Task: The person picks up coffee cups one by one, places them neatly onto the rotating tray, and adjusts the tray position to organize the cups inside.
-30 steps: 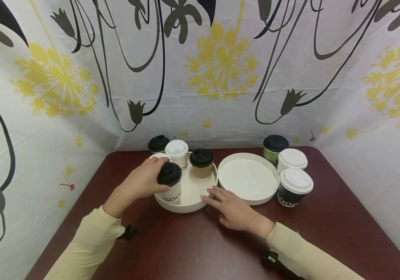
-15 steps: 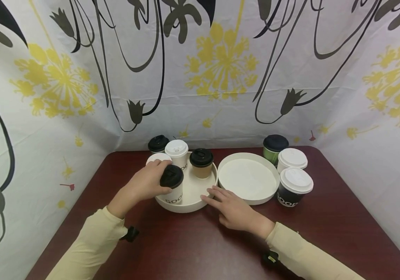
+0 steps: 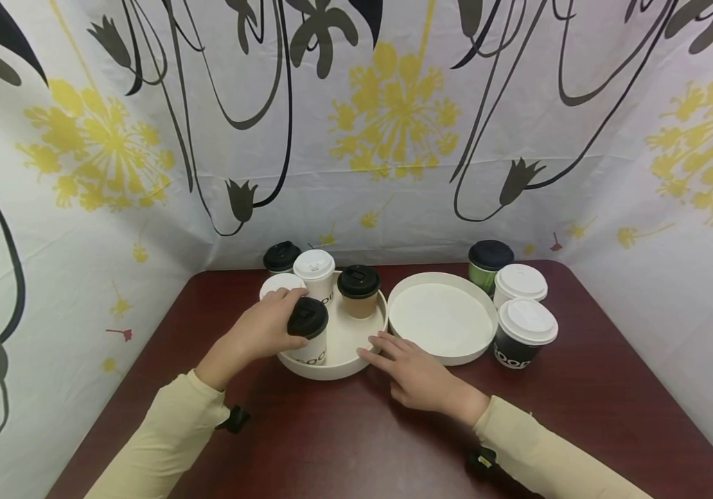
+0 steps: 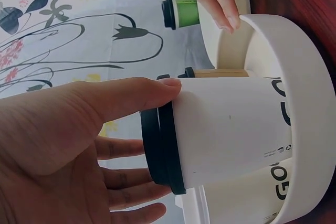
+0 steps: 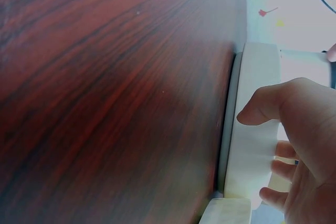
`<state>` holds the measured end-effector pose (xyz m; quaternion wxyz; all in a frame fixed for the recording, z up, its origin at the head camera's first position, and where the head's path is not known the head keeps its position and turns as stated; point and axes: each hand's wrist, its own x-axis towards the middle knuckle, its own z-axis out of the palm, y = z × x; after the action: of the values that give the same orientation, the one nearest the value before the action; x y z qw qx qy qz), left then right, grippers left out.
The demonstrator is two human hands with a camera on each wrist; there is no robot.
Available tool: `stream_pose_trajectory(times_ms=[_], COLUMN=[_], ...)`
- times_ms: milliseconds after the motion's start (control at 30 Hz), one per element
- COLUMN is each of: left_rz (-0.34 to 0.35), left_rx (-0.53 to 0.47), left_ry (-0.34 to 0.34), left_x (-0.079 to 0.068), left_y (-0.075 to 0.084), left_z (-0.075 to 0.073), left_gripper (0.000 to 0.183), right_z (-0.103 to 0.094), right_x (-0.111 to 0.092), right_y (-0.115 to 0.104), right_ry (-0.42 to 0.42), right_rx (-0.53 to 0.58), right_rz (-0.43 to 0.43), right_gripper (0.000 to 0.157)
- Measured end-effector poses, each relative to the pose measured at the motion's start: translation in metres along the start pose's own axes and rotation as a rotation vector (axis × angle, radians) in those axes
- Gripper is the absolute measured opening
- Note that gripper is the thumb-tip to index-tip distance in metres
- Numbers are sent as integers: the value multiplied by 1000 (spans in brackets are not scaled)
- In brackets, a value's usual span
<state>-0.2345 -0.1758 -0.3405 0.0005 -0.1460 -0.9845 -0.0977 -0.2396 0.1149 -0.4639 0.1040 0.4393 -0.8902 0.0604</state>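
My left hand (image 3: 258, 331) holds a white paper coffee cup (image 3: 314, 352) with a black lid, thumb on the near side and fingers on the far side around the lid. The cup stands inside the round cream tray (image 3: 331, 372) on the left, at its front left. In the left wrist view the cup's lower part (image 4: 236, 121) is within the tray wall. My right hand (image 3: 421, 378) grips the tray's front right rim, its thumb on the outer wall (image 5: 252, 150) and its fingers over the edge. A brown cup (image 3: 359, 306) and two white-lidded cups (image 3: 315, 265) are by the held cup.
A second round tray (image 3: 443, 315) touches or nearly touches the first on its right. Beyond it are a green cup (image 3: 483, 278), a white cup (image 3: 520, 283) and a black cup (image 3: 515, 348). Another black-lidded cup (image 3: 281, 256) stands at the back left, before the patterned curtain (image 3: 356, 138).
My left hand has moved slightly right and toward me with the black-lidded white cup, which now sits a little lower in the head view. The right hand stays at the tray rim.
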Motion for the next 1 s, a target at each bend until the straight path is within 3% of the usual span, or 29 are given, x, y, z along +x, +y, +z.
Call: stream_pose_trajectory(times_ms=[1000], left_rz=[-17], left_rx=[-25], left_ry=[-46], left_x=[0], left_y=[-1], left_z=[6], left_gripper=[85], right_z=[0], right_x=[0], right_y=[-1], right_ry=[-2], right_rx=[-8], right_rz=[2], right_gripper=[79])
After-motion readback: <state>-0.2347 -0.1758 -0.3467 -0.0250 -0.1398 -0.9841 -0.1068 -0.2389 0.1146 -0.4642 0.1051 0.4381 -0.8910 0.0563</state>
